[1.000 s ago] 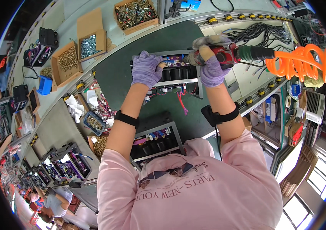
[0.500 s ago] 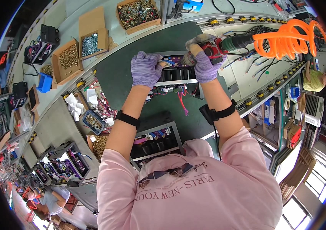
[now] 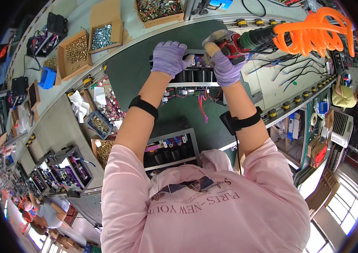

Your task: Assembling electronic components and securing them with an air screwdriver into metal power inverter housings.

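An electronics unit with a metal frame (image 3: 193,84), purple boards and black cylindrical parts lies on the dark green mat. My left hand (image 3: 169,58), in a purple knit glove, curls over the unit's far left side, its thumb reaching toward the boards. In my gloved right hand (image 3: 227,65) is a red and black power screwdriver (image 3: 230,45), held at the unit's far right corner; its tip is hidden behind the hand. An orange coiled hose (image 3: 313,33) trails from the driver's side. Red and pink wires (image 3: 203,109) hang from the unit's near side.
A second framed unit (image 3: 193,145) sits close to my body. Cardboard boxes of brass-coloured fasteners (image 3: 76,49) and silver screws (image 3: 102,37) stand at far left, beside a blue bin (image 3: 48,78). Loose black cables (image 3: 297,69) lie at right. Other people work farther off.
My left hand has shifted away from me, and its fingers now curl over the frame's far side. The driver has moved slightly right and away from the middle of the unit.
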### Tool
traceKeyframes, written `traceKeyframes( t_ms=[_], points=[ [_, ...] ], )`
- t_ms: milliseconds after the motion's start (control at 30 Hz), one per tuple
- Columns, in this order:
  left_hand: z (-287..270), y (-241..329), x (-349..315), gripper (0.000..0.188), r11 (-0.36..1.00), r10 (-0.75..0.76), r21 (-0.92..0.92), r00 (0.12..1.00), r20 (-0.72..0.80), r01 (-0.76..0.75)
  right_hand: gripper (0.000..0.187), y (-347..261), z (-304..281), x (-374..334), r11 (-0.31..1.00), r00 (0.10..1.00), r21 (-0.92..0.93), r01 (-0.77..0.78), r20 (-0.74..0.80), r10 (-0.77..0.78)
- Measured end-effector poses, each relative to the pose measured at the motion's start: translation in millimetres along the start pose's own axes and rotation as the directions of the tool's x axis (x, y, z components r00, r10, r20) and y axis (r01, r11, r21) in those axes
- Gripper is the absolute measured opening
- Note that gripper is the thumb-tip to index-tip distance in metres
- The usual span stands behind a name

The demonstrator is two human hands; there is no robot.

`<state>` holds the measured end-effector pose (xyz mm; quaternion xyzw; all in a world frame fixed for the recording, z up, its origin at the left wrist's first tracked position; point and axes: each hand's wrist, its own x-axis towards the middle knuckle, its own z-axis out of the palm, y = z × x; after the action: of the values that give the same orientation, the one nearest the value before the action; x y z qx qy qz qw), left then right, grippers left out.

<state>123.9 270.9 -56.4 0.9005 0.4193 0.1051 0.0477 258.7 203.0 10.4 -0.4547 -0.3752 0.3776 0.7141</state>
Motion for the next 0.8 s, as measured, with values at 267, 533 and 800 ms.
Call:
traceKeyframes(
  t_ms=[267,533,800],
  points=[
    [-0.6,-4.5,1.5,0.043,0.999,-0.036,0.006,0.999,0.002,0.036,0.024,7.9,8.0,0.0,0.992,0.999,-0.118,0.033,0.028,-0.030],
    [-3.6,-7.3,5.6,0.040,1.000,-0.017,-0.019,0.998,0.064,0.018,0.025,10.8,8.4,2.4,0.982,0.997,-0.177,0.072,0.013,-0.071],
    [-0.4,-11.4,4.8,0.029,0.981,-0.022,-0.192,1.000,-0.002,0.021,0.032,24.2,-2.3,0.5,0.991,0.999,-0.128,0.030,0.044,-0.025]
  ],
)
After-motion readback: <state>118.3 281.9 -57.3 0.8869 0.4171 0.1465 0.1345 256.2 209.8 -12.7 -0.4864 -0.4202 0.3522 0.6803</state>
